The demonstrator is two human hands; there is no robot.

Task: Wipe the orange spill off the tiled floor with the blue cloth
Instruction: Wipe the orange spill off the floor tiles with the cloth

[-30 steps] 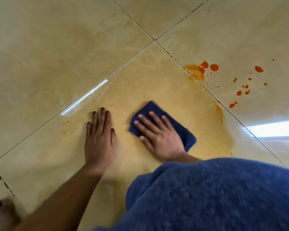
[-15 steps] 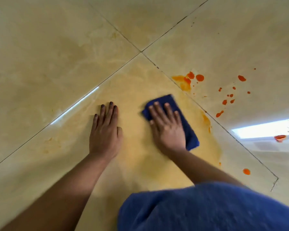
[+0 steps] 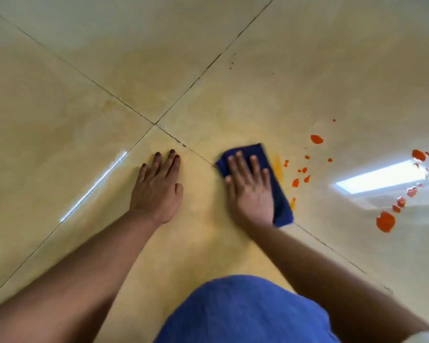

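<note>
My right hand (image 3: 249, 188) lies flat on the folded blue cloth (image 3: 279, 191), pressing it onto the beige tiled floor (image 3: 134, 58) across a grout line. Only the cloth's far end and right edge show past the hand. Orange spill drops (image 3: 301, 173) lie just right of the cloth, with a thin orange smear (image 3: 278, 167) along its edge. Bigger orange blobs (image 3: 384, 221) sit further right. My left hand (image 3: 157, 189) rests palm down on the tile to the left, fingers spread, holding nothing. A pale yellow film (image 3: 203, 233) covers the tile under both hands.
Dark grout lines cross at a point (image 3: 155, 124) just beyond my left hand. A bright window reflection (image 3: 382, 177) lies on the floor at the right among the drops. My blue-clad knee (image 3: 243, 313) fills the bottom centre.
My right hand has pushed the cloth forward and right, over the orange patch by the grout line. The view has shifted so more drops show at the right. My left hand stays planted.
</note>
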